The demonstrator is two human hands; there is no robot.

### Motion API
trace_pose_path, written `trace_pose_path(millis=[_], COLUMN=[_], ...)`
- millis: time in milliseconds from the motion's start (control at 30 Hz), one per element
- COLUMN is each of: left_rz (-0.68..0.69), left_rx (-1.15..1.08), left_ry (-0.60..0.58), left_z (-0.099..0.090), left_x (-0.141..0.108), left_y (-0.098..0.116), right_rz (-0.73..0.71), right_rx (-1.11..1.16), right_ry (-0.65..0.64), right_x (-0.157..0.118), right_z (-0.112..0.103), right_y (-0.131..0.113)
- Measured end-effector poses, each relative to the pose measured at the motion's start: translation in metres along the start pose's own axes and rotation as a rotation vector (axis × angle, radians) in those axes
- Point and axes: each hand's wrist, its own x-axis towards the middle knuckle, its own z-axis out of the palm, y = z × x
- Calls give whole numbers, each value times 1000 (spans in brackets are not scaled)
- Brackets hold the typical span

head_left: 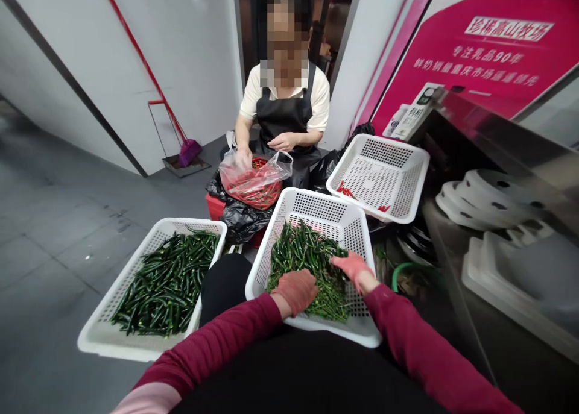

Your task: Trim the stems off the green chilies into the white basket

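Observation:
A white perforated basket (312,200) in front of me holds green chili peppers (303,245), with their stems bunched toward my side. My left hand (296,290), in a pinkish-red glove, is curled down over the near part of the pile; its fingertips are hidden among the peppers. At the pile's right edge is my right hand (351,267), gloved alike, its visible fingers stretched leftward against the chilies and its lower fingers partly hidden. To the left, a second white basket (97,323) contains many green chili peppers (167,281) without long stems.
Opposite me, a co-worker (284,109) reaches into a clear plastic bag (256,179) of red chilies. Another white basket (389,206) at right holds a few red ones. A broom (187,152) and dustpan (185,168) stand by the wall. A metal counter (456,281) borders my right.

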Motion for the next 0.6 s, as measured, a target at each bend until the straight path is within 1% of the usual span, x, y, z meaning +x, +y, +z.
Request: trace_pose_path(millis=[33, 67, 100, 167, 233, 300, 367, 500, 600], left_rz=[6, 13, 13, -24, -69, -109, -131, -79, -82], left_rx=[-49, -92, -123, -157, -177, -182, -184, -292, -432], left_ry=[43, 76, 86, 20, -96, -176, -202, -132, -28], left_z=[1, 1, 1, 2, 3, 5, 7, 8, 7], left_x=[0, 0, 0, -1, -1, 0, 2, 5, 2], left_y=[-1, -2, -3, -3, -3, -2, -2, -6, -7], right_rz=[4, 19, 35, 55, 50, 27, 7, -23, -134], right_rx=[-167, -289, -371, -434, -484, -513, -533, -558, -530], right_ry=[57, 88, 100, 103, 86, 64, 52, 55, 66], right_x=[14, 26, 36, 50, 55, 52, 47, 27, 0], right_z=[1, 4, 7, 17, 25, 28, 23, 1, -7], right_y=[-2, -4, -5, -6, -5, -4, -4, -4, 1])
